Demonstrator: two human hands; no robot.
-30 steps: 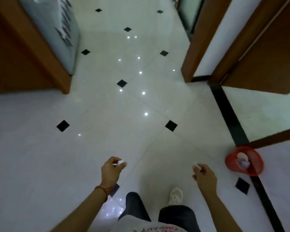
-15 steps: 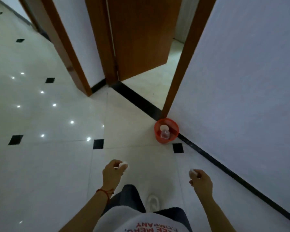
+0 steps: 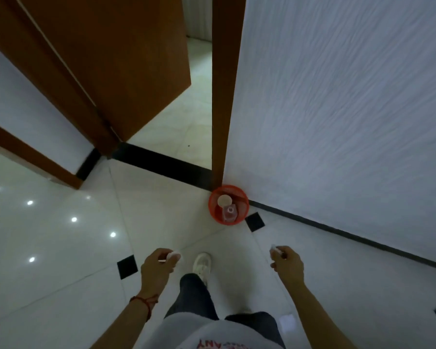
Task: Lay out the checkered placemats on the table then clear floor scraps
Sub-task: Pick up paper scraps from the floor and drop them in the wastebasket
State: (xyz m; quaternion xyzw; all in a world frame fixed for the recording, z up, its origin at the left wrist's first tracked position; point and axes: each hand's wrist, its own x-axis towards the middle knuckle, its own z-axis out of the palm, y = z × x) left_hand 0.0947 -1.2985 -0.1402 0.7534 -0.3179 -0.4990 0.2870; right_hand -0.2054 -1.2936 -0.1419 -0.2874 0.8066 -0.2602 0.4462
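My left hand (image 3: 159,267) pinches a small white scrap (image 3: 174,254) between thumb and fingers, held out over the white floor. My right hand (image 3: 286,261) pinches another small white scrap (image 3: 274,248) the same way. A red mesh waste bin (image 3: 242,197) stands ahead on the floor, against the foot of a wooden door frame, with a pale disc and a clear bottle inside. Both hands are short of the bin, one to each side of its line. No placemats or table are in view.
A white textured wall (image 3: 337,109) with black skirting runs along the right. A brown door (image 3: 116,59) stands open ahead left, behind a black threshold strip (image 3: 161,165). My white shoe (image 3: 202,265) steps forward between the hands. Another white scrap (image 3: 287,321) lies by my right leg.
I have turned right and walked closer to the red bin, which now sits ahead centre. Both hands keep pinching their scraps.
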